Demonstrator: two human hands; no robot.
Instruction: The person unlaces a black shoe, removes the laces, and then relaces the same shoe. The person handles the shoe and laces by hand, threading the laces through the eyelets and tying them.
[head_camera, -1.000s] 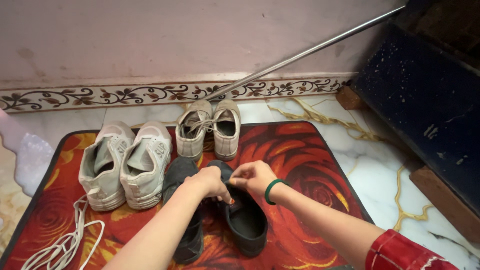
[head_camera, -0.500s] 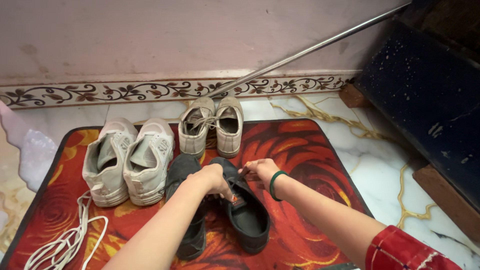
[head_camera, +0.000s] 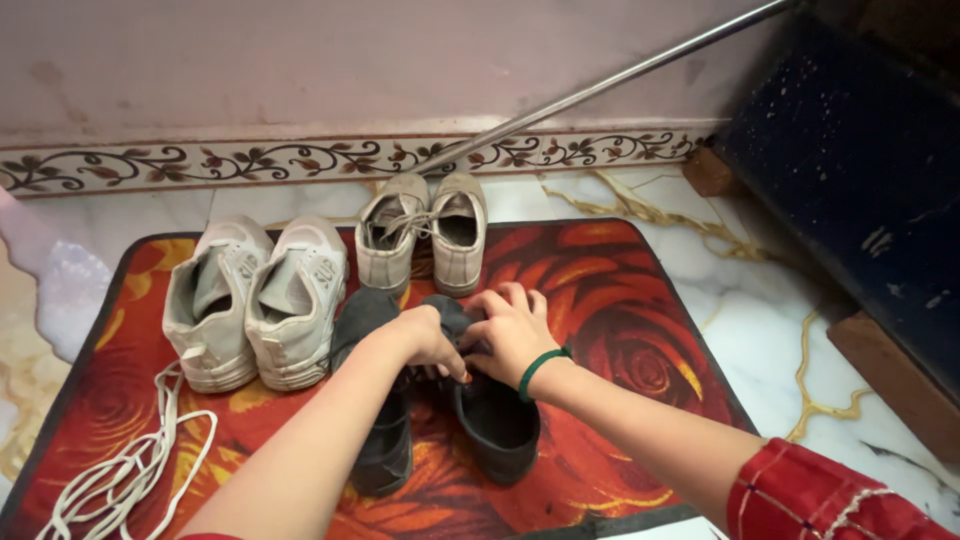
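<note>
A dark slip-on shoe (head_camera: 492, 420) lies near the red floral mat's (head_camera: 620, 300) front edge, its toe end clasped by both the left hand (head_camera: 425, 338) and right hand (head_camera: 510, 330); its mate (head_camera: 375, 440) lies alongside, pale sneakers (head_camera: 255, 300) behind.

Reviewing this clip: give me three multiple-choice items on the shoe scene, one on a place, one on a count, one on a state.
1. Where do the loose white laces lie?
A. on the mat's near-left corner
B. inside a shoe
C. on the marble floor

2. How many shoes are in view?
A. four
B. six
C. eight

3. What are both hands doing?
A. hanging free
B. gripping the right dark shoe
C. holding the metal rod

A: the laces rest on the red mat.
B: three pairs show.
B: left hand and right hand grip its front.
</note>
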